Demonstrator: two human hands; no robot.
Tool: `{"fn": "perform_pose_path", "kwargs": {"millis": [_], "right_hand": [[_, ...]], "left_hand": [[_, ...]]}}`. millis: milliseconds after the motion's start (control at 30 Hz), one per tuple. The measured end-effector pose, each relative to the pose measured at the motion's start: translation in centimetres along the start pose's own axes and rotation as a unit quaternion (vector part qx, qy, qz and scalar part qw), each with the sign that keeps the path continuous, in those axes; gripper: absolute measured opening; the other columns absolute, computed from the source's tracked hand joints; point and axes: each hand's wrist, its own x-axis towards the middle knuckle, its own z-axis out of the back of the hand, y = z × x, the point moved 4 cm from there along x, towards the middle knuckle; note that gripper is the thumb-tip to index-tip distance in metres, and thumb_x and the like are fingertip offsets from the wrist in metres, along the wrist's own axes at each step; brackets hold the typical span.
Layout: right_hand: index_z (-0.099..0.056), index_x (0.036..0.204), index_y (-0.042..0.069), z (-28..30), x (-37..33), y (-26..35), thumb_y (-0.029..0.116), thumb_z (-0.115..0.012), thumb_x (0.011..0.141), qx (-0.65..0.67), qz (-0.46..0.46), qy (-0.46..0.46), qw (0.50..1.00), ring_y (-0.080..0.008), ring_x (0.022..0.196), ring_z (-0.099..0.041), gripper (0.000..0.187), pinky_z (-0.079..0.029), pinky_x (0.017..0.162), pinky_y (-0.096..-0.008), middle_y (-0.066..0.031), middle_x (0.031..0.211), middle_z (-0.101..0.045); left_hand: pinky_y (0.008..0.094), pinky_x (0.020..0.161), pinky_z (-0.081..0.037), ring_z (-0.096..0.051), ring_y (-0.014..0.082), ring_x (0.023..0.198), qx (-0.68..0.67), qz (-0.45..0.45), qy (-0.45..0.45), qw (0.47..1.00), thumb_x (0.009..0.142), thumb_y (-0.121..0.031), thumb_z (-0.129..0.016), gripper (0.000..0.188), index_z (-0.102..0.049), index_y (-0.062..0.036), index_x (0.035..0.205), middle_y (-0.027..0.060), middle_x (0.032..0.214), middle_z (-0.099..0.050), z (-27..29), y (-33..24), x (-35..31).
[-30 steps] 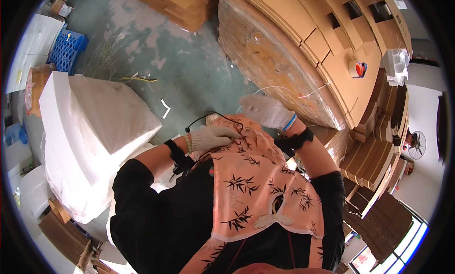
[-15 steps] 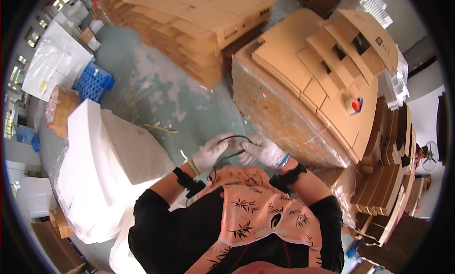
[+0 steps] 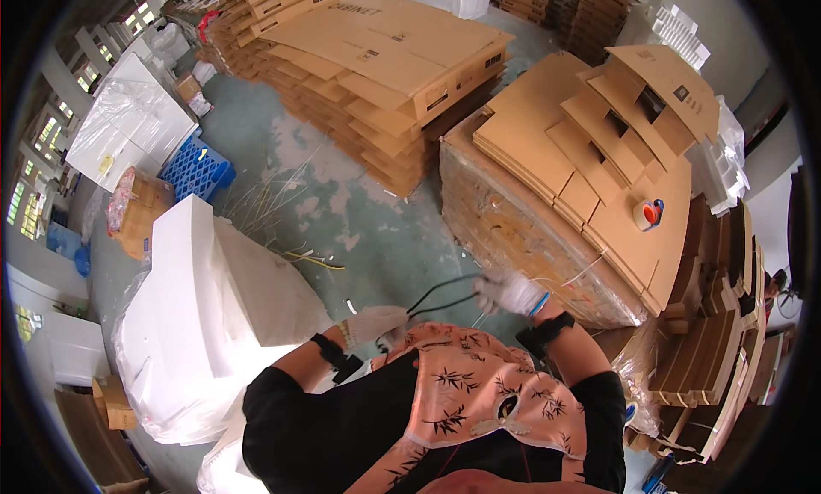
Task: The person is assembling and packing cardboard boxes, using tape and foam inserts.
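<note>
A thin black cord [image 3: 453,302] is drawn out in a narrow loop in front of my body, its two strands running between my hands. My left hand [image 3: 376,325], in a white knit glove, is closed on one end, near the top of the pink bamboo-print apron [image 3: 505,408]. Gloved the same way, my right hand [image 3: 510,293] grips the other end, farther out and to the right. A loose bit of the cord hangs beneath my left hand. The gloves hide exactly how the fingers hold it.
White foam blocks [image 3: 184,323] in plastic stand at my left. A wrapped stack of flat cardboard [image 3: 522,152] rises on the right, with a tape roll [image 3: 647,213] on it. Ahead are another cardboard stack [image 3: 385,45] and a blue plastic pallet [image 3: 195,167]; straps [image 3: 312,259] litter the floor.
My hands have moved apart, the right one outward and the left one lower. The rounded cord loop is now stretched long and narrow. The view has tilted up, showing more of the far stacks.
</note>
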Motion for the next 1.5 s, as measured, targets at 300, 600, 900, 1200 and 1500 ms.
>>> {"fn": "perform_pose_path", "kwargs": {"millis": [300,600,900,1200,1500], "right_hand": [[-0.066,0.096,0.010,1.9,-1.2,-6.5,0.038,-0.053,0.087,-0.480,0.062,0.096,0.870,-0.0359,0.089,-0.062,0.033,-0.050,0.076,-0.0423,-0.0159,0.089,-0.066],[-0.061,0.114,0.013,-0.6,-3.6,2.3,0.028,-0.064,0.083,-0.516,0.343,-0.016,0.785,-0.0349,0.090,-0.063,0.035,-0.053,0.078,-0.0390,-0.0130,0.108,-0.064],[-0.051,0.127,0.006,-5.7,-5.6,13.2,0.011,-0.063,0.081,-0.381,0.491,-0.025,0.783,-0.0331,0.081,-0.065,0.047,-0.054,0.070,-0.0379,-0.0149,0.110,-0.063],[-0.056,0.113,0.008,-7.2,-4.5,12.2,0.027,-0.064,0.082,-0.529,0.321,0.011,0.786,-0.0330,0.079,-0.065,0.038,-0.053,0.068,-0.0408,-0.0160,0.092,-0.060],[-0.062,0.109,0.008,-7.1,0.3,7.2,0.033,-0.055,0.092,-0.567,0.168,0.137,0.794,-0.0313,0.088,-0.064,0.032,-0.051,0.077,-0.0418,-0.0135,0.090,-0.063]], "left_hand": [[0.0285,0.054,-0.044,-0.055,0.0157,0.061,0.199,0.313,-0.012,0.929,0.088,-0.023,-0.057,0.020,-0.067,-0.0067,0.095,0.0041,0.074,-0.058,3.4,8.9,-8.7],[0.0223,0.046,-0.034,-0.042,0.0081,0.049,0.002,0.208,-0.051,0.977,0.091,-0.030,-0.056,0.029,-0.070,-0.0068,0.101,-0.0021,0.060,-0.049,-2.1,-7.1,-10.4],[0.0230,0.048,-0.042,-0.049,0.0083,0.051,0.100,0.139,-0.127,0.977,0.092,-0.031,-0.054,0.030,-0.070,-0.0063,0.101,0.0017,0.063,-0.055,-3.2,-17.7,-10.0],[0.0252,0.051,-0.047,-0.058,0.0117,0.055,0.196,0.094,-0.150,0.965,0.089,-0.035,-0.058,0.034,-0.069,-0.0053,0.098,0.0050,0.070,-0.063,-1.9,-14.7,-7.7],[0.0250,0.060,-0.051,-0.062,0.0110,0.063,0.026,0.128,-0.067,0.989,0.095,-0.033,-0.054,0.031,-0.068,-0.0072,0.105,0.0040,0.080,-0.066,-4.4,-14.8,-4.6]]}}
